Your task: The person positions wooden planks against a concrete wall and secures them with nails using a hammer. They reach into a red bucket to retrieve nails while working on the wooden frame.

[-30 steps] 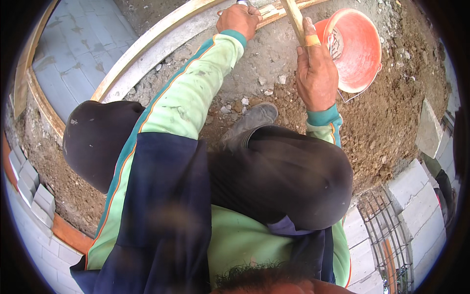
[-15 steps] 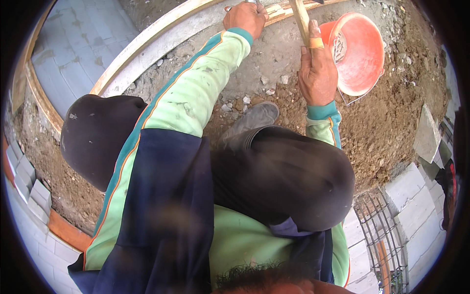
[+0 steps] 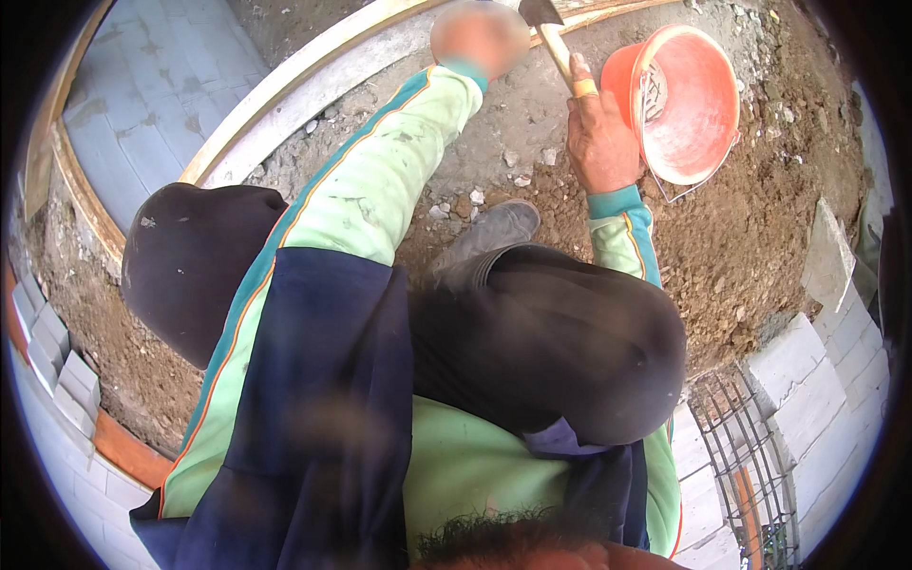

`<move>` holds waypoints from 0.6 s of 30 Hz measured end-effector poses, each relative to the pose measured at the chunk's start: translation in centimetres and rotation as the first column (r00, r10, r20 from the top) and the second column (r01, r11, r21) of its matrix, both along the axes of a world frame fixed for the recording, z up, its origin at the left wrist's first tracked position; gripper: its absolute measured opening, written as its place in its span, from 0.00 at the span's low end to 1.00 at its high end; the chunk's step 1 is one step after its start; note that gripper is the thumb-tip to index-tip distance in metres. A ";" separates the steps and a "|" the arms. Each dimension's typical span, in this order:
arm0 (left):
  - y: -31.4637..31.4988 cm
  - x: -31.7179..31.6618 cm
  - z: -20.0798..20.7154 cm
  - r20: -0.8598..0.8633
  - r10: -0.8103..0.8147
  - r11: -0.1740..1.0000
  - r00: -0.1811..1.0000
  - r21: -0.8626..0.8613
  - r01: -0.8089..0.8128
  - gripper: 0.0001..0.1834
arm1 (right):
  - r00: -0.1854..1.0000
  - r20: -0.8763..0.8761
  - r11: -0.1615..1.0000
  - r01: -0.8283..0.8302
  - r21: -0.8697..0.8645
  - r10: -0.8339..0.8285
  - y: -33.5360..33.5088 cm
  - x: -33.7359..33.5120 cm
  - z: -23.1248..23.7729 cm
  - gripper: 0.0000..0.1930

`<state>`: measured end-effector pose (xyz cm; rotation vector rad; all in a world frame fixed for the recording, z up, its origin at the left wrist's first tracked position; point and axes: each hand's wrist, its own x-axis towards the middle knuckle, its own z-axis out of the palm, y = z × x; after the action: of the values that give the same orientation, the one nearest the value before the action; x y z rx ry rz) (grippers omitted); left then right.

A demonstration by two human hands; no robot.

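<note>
Outdoor site, bare brown dirt [image 3: 760,237] with small stones and rubble. Curved pale wooden form board [image 3: 285,85] runs from left edge up to top centre, grey concrete strip just inside it. Grey paving slabs [image 3: 142,104] upper left. Pale blocks [image 3: 807,380] stacked lower right, wire mesh [image 3: 750,456] beside them; more blocks along lower left edge.

Person crouches, dark trousers, knees filling centre of frame, grey shoe [image 3: 489,233] on the dirt between the arms. Light green sleeves with teal stripe.

Hammer [image 3: 560,43]: top centre-right, wooden handle, dark metal head at the top edge, tilted up-left. Right hand [image 3: 600,142] fingers wrapped tight round the handle, yellow band on one finger. Orange bucket [image 3: 684,100] just right of that hand, wire bail, pale residue inside.

Left hand [image 3: 480,38] at top centre on the form board; blurred, can't tell finger state.
</note>
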<state>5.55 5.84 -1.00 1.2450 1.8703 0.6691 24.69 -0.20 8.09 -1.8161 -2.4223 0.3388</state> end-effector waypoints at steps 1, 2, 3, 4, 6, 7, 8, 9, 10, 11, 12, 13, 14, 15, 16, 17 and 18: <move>-0.1 0.1 0.1 -0.042 -0.009 1.000 0.999 0.012 0.010 0.08 | 0.996 0.090 0.991 0.019 -0.133 -0.007 0.1 0.5 -0.9 0.33; -0.2 0.3 0.1 -0.083 -0.019 1.000 0.996 0.023 0.021 0.08 | 0.998 0.051 0.996 0.025 -0.091 -0.021 0.3 1.2 -1.6 0.32; -0.4 0.1 0.1 -0.090 -0.011 1.000 0.996 0.027 0.014 0.08 | 0.999 0.044 0.996 0.018 -0.087 -0.014 0.5 0.9 -1.4 0.32; -0.5 0.0 0.1 -0.074 0.004 0.999 0.997 0.033 -0.002 0.09 | 1.000 0.005 0.997 0.028 -0.070 -0.028 0.5 0.7 -1.2 0.32; -0.8 0.0 -0.1 -0.055 0.017 0.999 0.998 0.039 -0.015 0.10 | 0.999 -0.031 0.998 0.041 -0.055 -0.043 0.4 0.6 -0.4 0.32; -1.0 0.0 -0.3 -0.058 0.020 0.996 0.998 0.088 -0.015 0.10 | 0.998 -0.042 0.998 0.045 -0.034 -0.047 0.2 0.5 0.0 0.32; -1.1 0.1 -0.4 -0.060 0.023 0.991 0.998 0.136 -0.015 0.10 | 0.997 -0.053 0.999 0.049 -0.012 -0.050 0.1 0.4 0.6 0.31; -1.3 0.1 -0.4 -0.059 0.018 0.991 0.998 0.132 -0.010 0.10 | 0.997 -0.052 0.998 0.054 -0.016 -0.055 -0.1 0.1 1.1 0.31; -1.3 0.0 -0.3 -0.069 0.013 0.990 0.997 0.144 -0.003 0.09 | 0.995 -0.083 0.999 0.050 0.016 -0.048 -0.2 -0.1 1.6 0.31; -1.3 0.0 -0.3 -0.080 0.009 0.988 0.997 0.156 0.003 0.09 | 0.993 -0.114 0.998 0.046 0.048 -0.040 -0.3 -0.3 1.7 0.31; -1.3 0.0 -0.1 -0.079 0.007 0.988 0.997 0.156 0.005 0.09 | 0.993 -0.113 0.998 0.048 0.048 -0.042 -0.3 -0.3 1.8 0.31; -1.2 0.0 0.2 -0.065 0.015 0.991 0.998 0.137 -0.006 0.09 | 0.989 -0.150 0.992 0.033 0.122 -0.014 -0.4 -0.3 1.8 0.31; -1.2 0.1 0.4 -0.052 0.022 0.993 0.998 0.118 -0.016 0.09 | 0.986 -0.168 0.987 0.027 0.158 0.000 -0.4 -0.2 1.8 0.31; -1.1 0.1 0.4 -0.051 0.024 0.993 0.998 0.115 -0.018 0.09 | 0.983 -0.183 0.981 0.018 0.193 0.018 -0.5 -0.3 1.8 0.31; -1.0 0.2 0.3 -0.066 0.039 0.995 0.997 0.097 -0.032 0.10 | 0.978 -0.203 0.976 0.005 0.216 0.040 -0.5 -0.4 1.9 0.32; -0.9 0.2 0.3 -0.081 0.053 0.996 0.995 0.079 -0.047 0.12 | 0.973 -0.223 0.971 -0.008 0.239 0.063 -0.6 -0.4 1.9 0.32; -0.9 0.0 0.2 -0.084 0.053 0.996 0.995 0.076 -0.047 0.12 | 0.972 -0.225 0.972 -0.007 0.237 0.062 -0.7 -0.5 1.8 0.32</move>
<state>5.55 4.90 -0.81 1.2957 1.9682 0.7282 24.18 -0.92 9.92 -1.5440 -2.2304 0.2396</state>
